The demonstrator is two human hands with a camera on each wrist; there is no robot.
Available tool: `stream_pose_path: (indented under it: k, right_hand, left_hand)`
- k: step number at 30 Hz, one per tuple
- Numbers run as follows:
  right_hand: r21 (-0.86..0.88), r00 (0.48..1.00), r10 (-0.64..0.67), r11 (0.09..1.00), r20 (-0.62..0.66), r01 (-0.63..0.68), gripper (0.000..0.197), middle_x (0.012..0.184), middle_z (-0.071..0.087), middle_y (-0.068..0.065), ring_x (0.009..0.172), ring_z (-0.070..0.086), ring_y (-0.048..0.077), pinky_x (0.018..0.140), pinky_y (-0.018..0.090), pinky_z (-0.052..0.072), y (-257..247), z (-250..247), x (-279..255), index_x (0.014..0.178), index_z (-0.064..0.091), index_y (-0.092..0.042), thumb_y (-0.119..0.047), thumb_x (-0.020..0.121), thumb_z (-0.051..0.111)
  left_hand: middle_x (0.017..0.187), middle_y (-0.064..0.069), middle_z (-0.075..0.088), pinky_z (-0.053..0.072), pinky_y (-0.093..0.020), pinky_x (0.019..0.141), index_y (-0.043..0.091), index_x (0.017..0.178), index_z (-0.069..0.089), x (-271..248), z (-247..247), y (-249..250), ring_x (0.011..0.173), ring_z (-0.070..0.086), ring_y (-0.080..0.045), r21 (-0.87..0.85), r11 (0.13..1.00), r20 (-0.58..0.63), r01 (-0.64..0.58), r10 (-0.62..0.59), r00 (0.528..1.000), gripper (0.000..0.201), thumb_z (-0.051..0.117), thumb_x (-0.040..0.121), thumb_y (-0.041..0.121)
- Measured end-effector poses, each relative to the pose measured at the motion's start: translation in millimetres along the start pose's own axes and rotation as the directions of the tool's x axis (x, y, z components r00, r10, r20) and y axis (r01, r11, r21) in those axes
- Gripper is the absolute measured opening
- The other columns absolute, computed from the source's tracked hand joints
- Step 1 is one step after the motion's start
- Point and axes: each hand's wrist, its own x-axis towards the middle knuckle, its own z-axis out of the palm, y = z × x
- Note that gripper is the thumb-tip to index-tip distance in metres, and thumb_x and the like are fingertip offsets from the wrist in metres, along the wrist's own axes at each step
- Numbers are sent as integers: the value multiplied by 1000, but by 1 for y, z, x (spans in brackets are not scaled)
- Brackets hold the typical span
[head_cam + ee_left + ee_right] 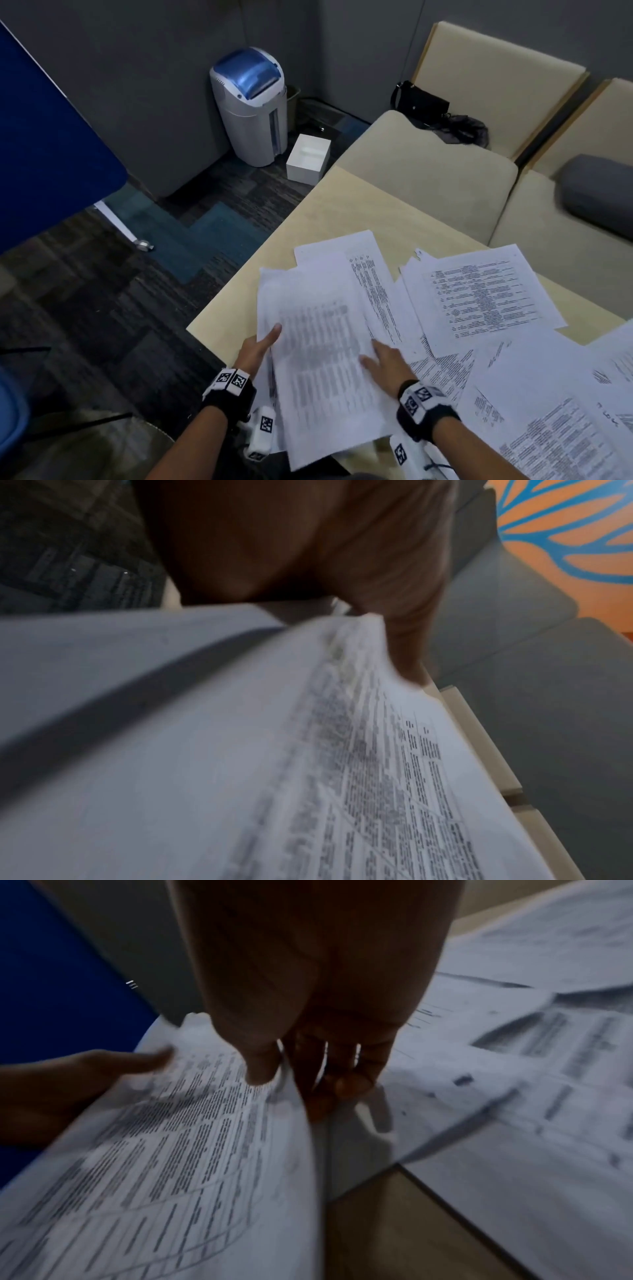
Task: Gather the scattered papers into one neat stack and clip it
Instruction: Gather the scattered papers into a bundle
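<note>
A bundle of printed sheets [322,346] sits at the near left part of the pale table [329,202], its near end hanging past the table's near edge (the print is motion-blurred in all three views). The left hand [255,349] holds the bundle's left edge, thumb lying on top of the top sheet and the other fingers hidden below. The right hand [385,359] pinches the bundle's right edge: in the right wrist view its thumb [260,1066] presses on the top sheet while its fingers [349,1083] curl underneath. To the right, more loose papers [486,294] lie overlapping across the table at different angles. Beyond the table stand cream seats [431,181] with a grey cushion [596,188] and a black bag [421,99]. On the carpet at left stand a white-and-blue bin [250,106] and a small white box [308,159].
</note>
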Motion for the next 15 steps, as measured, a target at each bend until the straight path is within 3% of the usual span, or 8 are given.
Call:
stream_pose_path:
  k: [2,3,5,6,7,9,12,15]
  right_hand:
    - [-187,986,-62,978,154,91,57,141,52,6,124,53,21,103,35,43,-7,13,4,142,41,-13,-49,98,41]
    - [-211,983,-84,970,166,119,54,123,62,4,106,60,17,90,33,47,-9,14,7,129,51,-15,-56,96,38]
    - [-164,993,-108,980,45,114,38,92,61,-3,79,56,8,74,25,45,-12,5,15,97,56,-26,-60,95,38]
    - [-112,992,-107,989,-61,100,31,93,59,-4,83,58,9,76,24,47,-11,-5,21,94,56,-26,-54,96,43]
    - [-77,980,-96,994,-176,83,25,105,58,-1,97,59,14,86,27,48,-9,-16,28,101,59,-23,-45,96,49]
    - [-72,945,-32,997,-327,9,38,135,44,7,125,46,24,104,36,41,-1,-40,46,124,54,-18,-35,90,61]
    - [-67,938,86,991,-335,-115,83,151,22,9,139,26,30,111,47,35,3,-65,65,142,34,-19,-48,76,75]
    - [-21,941,117,991,-318,-131,111,150,17,11,140,21,33,110,50,33,-5,-67,78,148,22,-20,-55,63,83]
  left_hand:
    - [112,-7,62,44,-36,95,2,119,57,-2,3,0,111,58,-24,60,998,22,-23,22,1000,93,87,51,58]
    - [110,-8,62,45,-37,95,2,117,56,-1,3,-1,109,59,-24,146,989,9,-25,24,1000,81,89,58,45]
    - [112,-10,66,48,-43,98,0,121,56,5,-2,-7,108,63,-28,264,964,-31,-35,44,999,69,87,68,31]
    - [109,-9,70,51,-47,96,3,119,60,5,-6,-8,103,67,-28,278,960,-27,-45,55,998,64,86,68,29]
    - [103,-9,73,53,-50,92,5,116,64,7,-11,-11,96,70,-27,272,960,-28,-65,75,997,56,86,68,26]
    - [97,-9,74,55,-51,89,5,111,68,5,-19,-15,89,71,-25,255,963,-57,-81,99,993,43,84,72,15]
    - [101,-9,70,49,-39,93,1,113,65,2,-27,-19,94,66,-24,213,973,-76,-86,104,992,43,81,74,9]
    - [104,-10,70,47,-34,91,0,116,64,3,-26,-21,97,65,-23,186,979,-81,-84,101,992,46,81,75,10]
